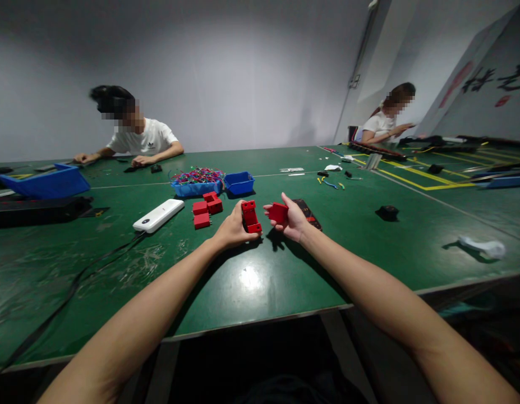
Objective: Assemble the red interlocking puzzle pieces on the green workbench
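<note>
Green table (251, 303): near edge passing below both forearms, open surface between them. Blue wire tray (194, 191), beyond left hand (231, 227), which grips red housing (251, 216). White power bank (159, 216), left. Right hand (297, 220), apart, red block (278, 212) held at its fingers. Dark phone (309, 212), just beyond.

Lighting dim overall. Wall (243, 73) palest at 12 o'clock, falling to dark grey at 10. Hard white glare on worktop (310, 286) at 6 o'clock; suggests overhead source. Dark shadow beneath right grip (294, 220); space under worktop near black. Wide-angle stretch: forearms (390, 297) swell toward 4 and 8. Red holder (251, 216), near dial centre, fairly clear; white scrap (484, 247) at 3 smeared. Co-workers' heads (112, 101) at 10 and 2 partly pixelated.
</note>
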Demonstrator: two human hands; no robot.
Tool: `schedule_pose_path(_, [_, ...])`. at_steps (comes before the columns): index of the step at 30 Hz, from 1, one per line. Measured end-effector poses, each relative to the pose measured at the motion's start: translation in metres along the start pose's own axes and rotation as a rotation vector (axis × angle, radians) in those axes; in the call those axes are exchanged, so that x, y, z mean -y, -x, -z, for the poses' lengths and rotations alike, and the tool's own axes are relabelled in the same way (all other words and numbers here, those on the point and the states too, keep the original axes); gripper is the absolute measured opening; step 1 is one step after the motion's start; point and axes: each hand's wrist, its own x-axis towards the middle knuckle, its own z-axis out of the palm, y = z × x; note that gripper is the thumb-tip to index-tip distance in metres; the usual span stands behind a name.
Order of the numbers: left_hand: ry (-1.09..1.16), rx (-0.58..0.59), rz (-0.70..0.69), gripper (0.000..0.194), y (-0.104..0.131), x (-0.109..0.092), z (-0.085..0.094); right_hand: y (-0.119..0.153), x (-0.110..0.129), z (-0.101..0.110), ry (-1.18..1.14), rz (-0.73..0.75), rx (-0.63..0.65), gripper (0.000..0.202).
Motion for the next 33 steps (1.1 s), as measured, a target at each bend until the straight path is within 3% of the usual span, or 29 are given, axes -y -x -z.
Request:
schedule_pose_path(8, [-0.063, 0.035, -0.014, 0.097, -0.001, 0.002, 0.000, 0.001, 0.001, 0.000, -0.004, 0.002, -0.021, 0.073])
schedule_pose_path(14, [-0.085, 0.046, -0.008, 0.093, -0.001, -0.002, 0.001, 0.002, -0.001, -0.004, -0.003, -0.029, -0.062, 0.051])
schedule_pose_path(20, [-0.099, 0.046, 0.003, 0.095, 0.000, -0.001, 0.001, 0.003, -0.003, -0.005, -0.009, -0.048, 0.035, 0.046])
schedule_pose_path(26, [-0.092, 0.043, -0.004, 0.095, 0.000, -0.001, 0.001, 0.002, -0.004, -0.004, -0.042, 0.030, -0.014, 0.027])
schedule_pose_path(29, [-0.069, 0.037, -0.016, 0.093, 0.000, -0.001, 0.001, 0.004, -0.006, -0.005, -0.019, 0.095, 0.034, 0.016])
schedule_pose_path(33, [-0.052, 0.041, -0.024, 0.091, 0.001, -0.001, 0.001, 0.006, -0.010, -0.006, -0.025, 0.200, 0.106, 0.031])
